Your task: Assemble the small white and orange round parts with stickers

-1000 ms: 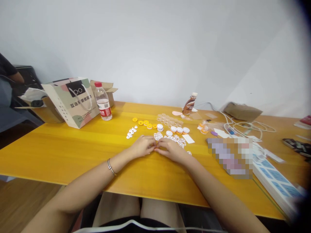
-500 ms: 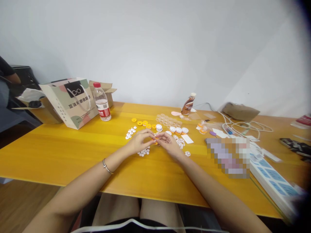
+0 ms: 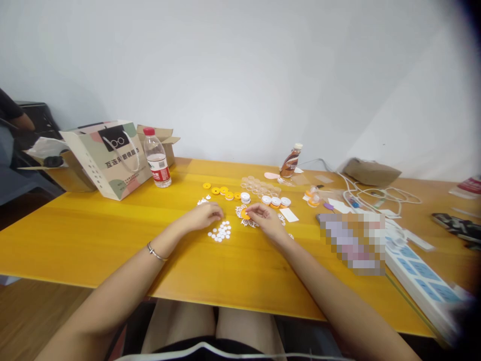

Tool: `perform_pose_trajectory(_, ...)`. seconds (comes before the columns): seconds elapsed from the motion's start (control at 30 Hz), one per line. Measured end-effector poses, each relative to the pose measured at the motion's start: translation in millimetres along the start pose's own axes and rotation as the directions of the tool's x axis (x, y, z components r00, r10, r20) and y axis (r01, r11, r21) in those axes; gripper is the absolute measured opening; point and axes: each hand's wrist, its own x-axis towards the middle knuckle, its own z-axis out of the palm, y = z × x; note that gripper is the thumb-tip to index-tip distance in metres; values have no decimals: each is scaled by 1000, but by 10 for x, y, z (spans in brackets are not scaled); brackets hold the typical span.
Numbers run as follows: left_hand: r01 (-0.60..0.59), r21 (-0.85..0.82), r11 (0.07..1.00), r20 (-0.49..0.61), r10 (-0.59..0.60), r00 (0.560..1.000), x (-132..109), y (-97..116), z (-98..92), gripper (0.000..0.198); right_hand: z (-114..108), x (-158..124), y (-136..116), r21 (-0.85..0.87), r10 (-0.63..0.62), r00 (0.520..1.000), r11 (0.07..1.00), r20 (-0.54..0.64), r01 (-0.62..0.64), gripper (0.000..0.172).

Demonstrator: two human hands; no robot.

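1. Center of the frame: a seated person's right hand [image 3: 262, 216] pinches an orange disc [image 3: 245, 214] between thumb and fingers, above a scatter of white openwork pieces [image 3: 251, 223] on a yellow wooden table [image 3: 93, 235].

2. Just left of center, the left hand [image 3: 207, 215] is low over the tabletop, apart from the right, its fingers curled. Whether it grips anything cannot be told. A metal bracelet [image 3: 155, 251] circles the wrist.

3. Small white discs [image 3: 221, 231] lie loose below and beside the left hand's fingers; white stemmed pieces [image 3: 204, 201] show partly hidden behind that hand.

4. Beyond the hands, yellow rings [image 3: 215, 191] line up left of several white-topped round pieces [image 3: 275, 201], with clear rings [image 3: 259, 186] massed behind. A white card [image 3: 289, 215] lies to the right of the right hand.

5. At left, a printed paper bag [image 3: 112, 163] stands beside a red-capped water bottle [image 3: 157, 160]. At upper right of center, a brown drink bottle [image 3: 291, 161] stands near the wall.

6. Right side of the frame: a pixelated object [image 3: 353, 244] lies near a white power strip [image 3: 417, 273], below tangled white cables [image 3: 394, 194].
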Motion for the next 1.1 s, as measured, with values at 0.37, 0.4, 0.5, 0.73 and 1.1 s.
perform_pose_trajectory(0.37, -23, -83, 996, 57, 28, 998, 24, 10, 119, 14, 35, -25, -27, -2, 74, 992, 997, 101, -74, 22)
perform_pose_trajectory(0.4, -26, -74, 997, 55, 30, 998, 25, 18, 117, 14, 38, -27, -28, -1, 72, 992, 997, 108, -73, 22)
perform_pose_trajectory(0.5, -35, -20, 999, 44, 36, 998, 23, 61, 99, 15, 43, -29, -23, 5, 73, 991, 997, 116, -74, 22)
perform_pose_trajectory(0.73, -28, -76, 997, -106, 20, 994, 20, 200, 76, 12, 33, -26, 11, 45, 82, 985, 995, 153, -90, 25)
perform_pose_trajectory(1.1, -47, -266, 963, -300, -36, 953, 88, 346, 257, 13, 115, -68, -21, 113, 57, 976, 990, 211, -82, 27)
